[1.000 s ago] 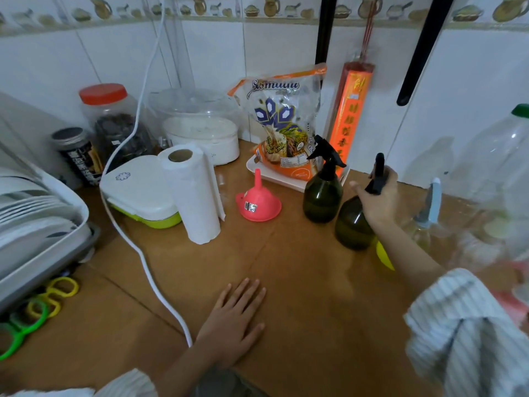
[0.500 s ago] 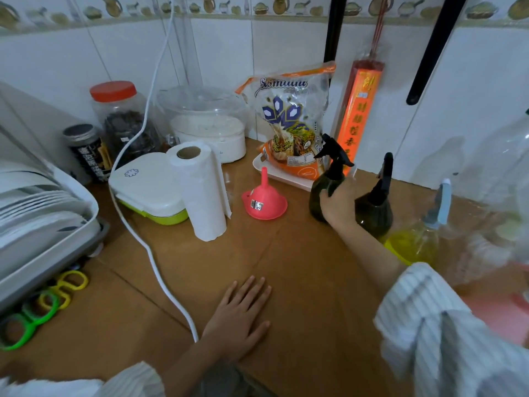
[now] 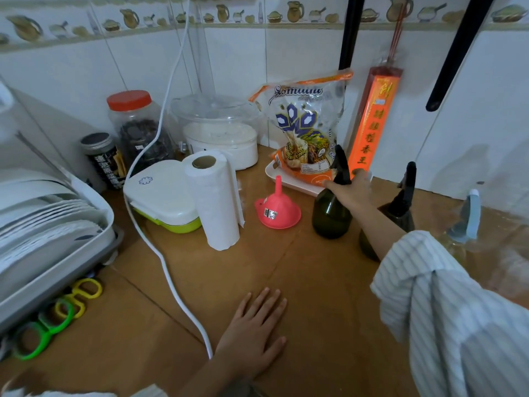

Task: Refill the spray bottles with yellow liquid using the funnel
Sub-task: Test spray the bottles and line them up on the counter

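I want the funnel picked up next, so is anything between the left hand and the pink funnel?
Nothing visible does. The left hand lies flat on the counter, and only bare counter runs from it up to the funnel. The paper towel roll stands off to the left of that path.

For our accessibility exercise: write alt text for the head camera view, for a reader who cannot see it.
A person's right hand reaches to the neck of a dark green spray bottle on a brown counter, while the left hand rests flat near the front edge. A pink funnel stands upside down beside the bottle, with a paper towel roll further left.
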